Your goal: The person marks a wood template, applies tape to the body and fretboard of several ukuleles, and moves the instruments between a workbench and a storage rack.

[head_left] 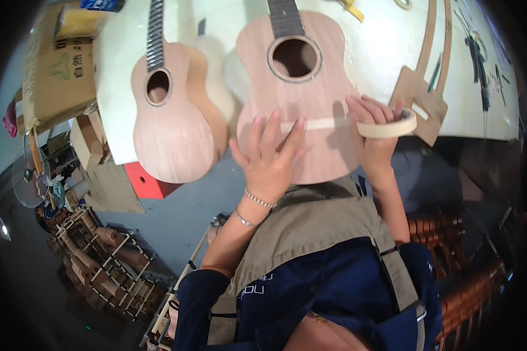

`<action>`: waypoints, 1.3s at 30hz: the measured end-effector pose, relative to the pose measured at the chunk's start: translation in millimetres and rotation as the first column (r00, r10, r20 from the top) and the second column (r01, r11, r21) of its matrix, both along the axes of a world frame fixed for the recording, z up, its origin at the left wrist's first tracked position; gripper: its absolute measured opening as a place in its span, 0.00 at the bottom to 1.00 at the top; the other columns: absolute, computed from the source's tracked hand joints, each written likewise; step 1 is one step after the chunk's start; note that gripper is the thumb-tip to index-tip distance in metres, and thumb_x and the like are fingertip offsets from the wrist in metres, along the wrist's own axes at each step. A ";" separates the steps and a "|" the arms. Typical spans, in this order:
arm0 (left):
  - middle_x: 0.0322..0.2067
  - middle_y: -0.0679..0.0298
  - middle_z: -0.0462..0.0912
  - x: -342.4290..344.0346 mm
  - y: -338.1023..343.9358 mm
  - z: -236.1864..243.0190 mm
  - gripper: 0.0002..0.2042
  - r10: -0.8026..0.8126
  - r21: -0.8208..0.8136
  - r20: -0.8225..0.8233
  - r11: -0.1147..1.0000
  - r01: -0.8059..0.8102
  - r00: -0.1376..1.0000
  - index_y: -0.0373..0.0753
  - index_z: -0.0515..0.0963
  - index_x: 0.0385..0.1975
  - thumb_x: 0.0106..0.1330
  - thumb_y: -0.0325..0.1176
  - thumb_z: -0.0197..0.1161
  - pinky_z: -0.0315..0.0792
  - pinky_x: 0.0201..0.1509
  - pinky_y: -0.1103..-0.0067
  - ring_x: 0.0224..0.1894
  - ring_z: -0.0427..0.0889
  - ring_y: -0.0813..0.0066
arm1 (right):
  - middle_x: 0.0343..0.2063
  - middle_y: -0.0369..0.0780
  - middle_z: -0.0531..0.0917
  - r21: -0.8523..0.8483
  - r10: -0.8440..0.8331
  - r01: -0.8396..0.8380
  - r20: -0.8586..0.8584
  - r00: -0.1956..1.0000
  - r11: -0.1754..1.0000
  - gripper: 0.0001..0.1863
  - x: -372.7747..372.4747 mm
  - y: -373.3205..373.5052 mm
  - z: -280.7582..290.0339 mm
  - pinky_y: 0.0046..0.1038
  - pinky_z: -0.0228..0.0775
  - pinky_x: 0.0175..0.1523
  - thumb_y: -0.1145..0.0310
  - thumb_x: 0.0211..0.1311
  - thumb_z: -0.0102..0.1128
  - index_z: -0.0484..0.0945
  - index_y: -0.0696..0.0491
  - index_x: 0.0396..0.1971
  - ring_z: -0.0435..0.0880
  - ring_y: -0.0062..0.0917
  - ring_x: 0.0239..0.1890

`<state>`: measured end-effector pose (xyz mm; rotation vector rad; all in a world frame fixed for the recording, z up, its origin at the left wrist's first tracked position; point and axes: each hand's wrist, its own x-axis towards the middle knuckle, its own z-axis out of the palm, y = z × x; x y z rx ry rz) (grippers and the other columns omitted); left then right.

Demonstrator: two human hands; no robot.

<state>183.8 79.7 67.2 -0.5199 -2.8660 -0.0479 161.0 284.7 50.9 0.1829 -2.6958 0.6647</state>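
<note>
An unfinished ukulele (328, 158) of pale bare wood lies face up in front of me, its dark fretted neck pointing away. A strip of cream masking tape (325, 124) runs across its top below the soundhole. My left hand (269, 149) lies on the lower left of the body with fingers spread, index fingertip by the strip's left end. My right hand (373, 131) is at the body's right edge, at the strip's other end. Its fingers hold a roll of masking tape (405, 126), partly hiding the roll.
A second unfinished ukulele (175, 140) lies to the left on the white table (114, 105). To the right are a flat wooden template (413, 96) and several hand tools (477, 64). A cardboard box (61, 88) stands at far left, a red box (146, 180) below the table edge.
</note>
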 end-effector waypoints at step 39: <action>0.24 0.63 0.80 -56.4 30.9 27.1 0.08 -0.341 0.435 0.892 0.471 -0.768 0.296 0.34 0.72 0.33 0.64 0.32 0.60 0.75 0.28 0.89 0.26 0.82 0.80 | 0.35 0.28 0.80 -0.077 -0.068 0.060 -0.096 0.993 0.995 0.13 -0.6 2.3 -12.1 0.42 0.51 0.65 0.71 0.43 0.60 0.79 0.43 0.33 0.80 0.25 0.40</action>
